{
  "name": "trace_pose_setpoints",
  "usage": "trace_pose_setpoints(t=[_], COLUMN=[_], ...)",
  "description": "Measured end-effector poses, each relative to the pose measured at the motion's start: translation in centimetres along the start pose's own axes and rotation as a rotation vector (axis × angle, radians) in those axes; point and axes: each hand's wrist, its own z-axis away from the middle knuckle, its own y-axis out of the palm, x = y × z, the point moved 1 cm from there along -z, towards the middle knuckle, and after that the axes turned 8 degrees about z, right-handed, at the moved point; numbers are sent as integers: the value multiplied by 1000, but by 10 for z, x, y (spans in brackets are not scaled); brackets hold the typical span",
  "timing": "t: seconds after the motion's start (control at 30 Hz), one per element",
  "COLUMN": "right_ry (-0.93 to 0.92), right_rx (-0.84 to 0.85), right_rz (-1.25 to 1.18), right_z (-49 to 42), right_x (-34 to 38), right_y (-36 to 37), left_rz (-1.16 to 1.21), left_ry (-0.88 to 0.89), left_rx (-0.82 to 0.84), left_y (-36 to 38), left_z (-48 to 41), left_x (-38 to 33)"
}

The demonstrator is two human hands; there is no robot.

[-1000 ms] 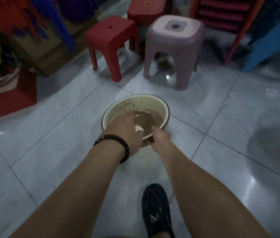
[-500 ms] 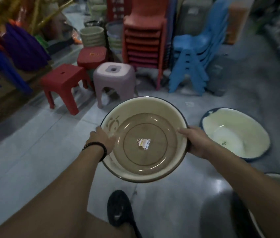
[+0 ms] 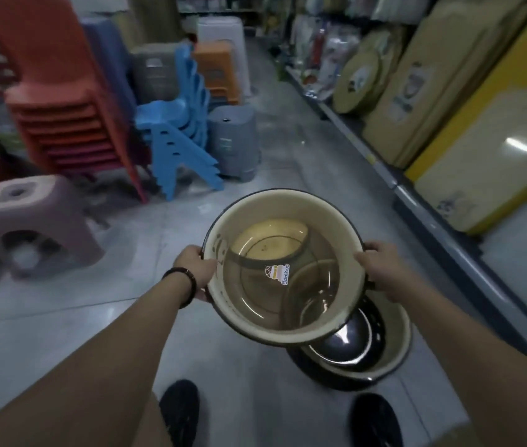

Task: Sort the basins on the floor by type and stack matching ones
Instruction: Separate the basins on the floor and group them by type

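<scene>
One round translucent basin (image 3: 288,217); left hand (image 3: 195,269), right hand (image 3: 380,268) holding.

Two forearms, bare all the way to the near edge. A dark bracelet (image 3: 188,287) of small round beads, single strand, sits snug on the wrist just behind the left hand (image 3: 196,264). The right hand (image 3: 379,267) and its wrist are bare. On the feet, a black left shoe (image 3: 179,411) and a black right shoe (image 3: 375,421), both matte with rounded toes; upper detail is too blurred to read.
</scene>
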Motion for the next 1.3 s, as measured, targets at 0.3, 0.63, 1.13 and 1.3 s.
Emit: trace_pose_setpoints(t=[0.3,0.63,1.13,1.3], right_ry=[300,420,459,483], right_rx=[27,30,128,173], right_rz=[295,503,502,546], right_z=[-29,-50,-72,-73], right_x=[-112,-171,-185,-184], right_y=[-50,-60,-26,-24], left_rz=[-212,-602,-763,-818], left_ry=[-73,-26,-428,-432], left_rx=[232,268,435,462], left_y=[121,226,259,262], left_z=[-24,-79,-122,-105], left_x=[-7,9,40,25])
